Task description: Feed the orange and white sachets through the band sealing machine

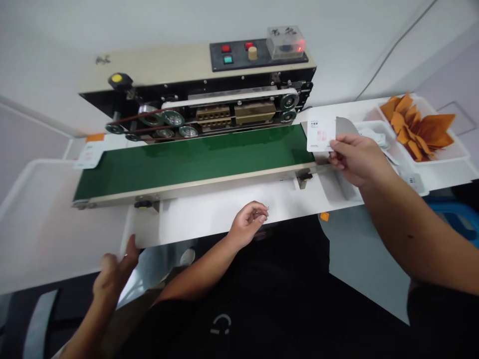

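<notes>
A black shirt (277, 304) bears a pale mark resembling "Ci". The left hand (249, 223) is loosely curled and empty by the front edge of the worktop (202, 214). Another person's hand (116, 269) touches the rim of a pale bin (71, 219). The right hand (359, 157) pinches a white packet (321, 130) at the right end of the green belt (198, 159); its dark and red print is illegible. Beside it, one tray (346, 185) contains white packets, another (451, 154) orange pieces (415, 128). A second packet (90, 155) lies at the belt's left end. Behind stands a machine (168, 70), its clear cover (285, 44) scrawled with dark marks.
</notes>
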{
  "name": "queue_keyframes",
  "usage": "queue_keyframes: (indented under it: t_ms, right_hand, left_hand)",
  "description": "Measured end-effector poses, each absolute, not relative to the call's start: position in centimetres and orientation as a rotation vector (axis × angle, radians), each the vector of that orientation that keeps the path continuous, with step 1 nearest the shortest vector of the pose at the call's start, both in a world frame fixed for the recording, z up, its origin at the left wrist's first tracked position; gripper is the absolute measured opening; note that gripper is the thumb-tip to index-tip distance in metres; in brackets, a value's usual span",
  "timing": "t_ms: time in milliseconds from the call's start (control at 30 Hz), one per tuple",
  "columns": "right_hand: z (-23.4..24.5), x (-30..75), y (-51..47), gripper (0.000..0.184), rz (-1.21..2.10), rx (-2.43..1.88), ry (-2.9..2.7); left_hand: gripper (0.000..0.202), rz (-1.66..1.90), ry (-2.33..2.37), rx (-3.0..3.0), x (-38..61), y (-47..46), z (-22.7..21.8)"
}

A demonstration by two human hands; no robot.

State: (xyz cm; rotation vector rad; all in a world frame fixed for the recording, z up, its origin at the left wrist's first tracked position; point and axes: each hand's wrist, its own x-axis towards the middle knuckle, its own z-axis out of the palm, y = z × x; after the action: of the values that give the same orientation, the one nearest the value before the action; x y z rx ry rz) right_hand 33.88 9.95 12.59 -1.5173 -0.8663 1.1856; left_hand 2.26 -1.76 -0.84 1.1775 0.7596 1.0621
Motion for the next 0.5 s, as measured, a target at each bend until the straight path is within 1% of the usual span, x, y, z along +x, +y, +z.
queue_keyframes:
  t_ms: [67, 267, 400, 500]
  right_hand:
    - [13.0, 34.1, 11.7, 0.017, 1.239, -1.526, -0.86]
    - [13.1, 33.8, 15.3, 0.027, 1.346, -1.498, -0.889]
    - [13.0, 33.3, 16.5, 0.021, 1.338, -1.532, -0.862]
    - [13.2, 33.0, 16.9, 0.02, 1.356, -1.551, -0.898]
  left_hand:
    - [0.033, 1.076, 0.75, 1.191, 2.2, -1.5, -0.8]
    - [0.028, 1.107, 0.727, 1.218, 2.1, -0.9, -1.1]
    - [0.028, 1.101, 0.742, 1.228, 1.8, -0.8, -1.4]
    - [0.027, 1.106, 0.741, 1.231, 1.6, -0.8, -1.5]
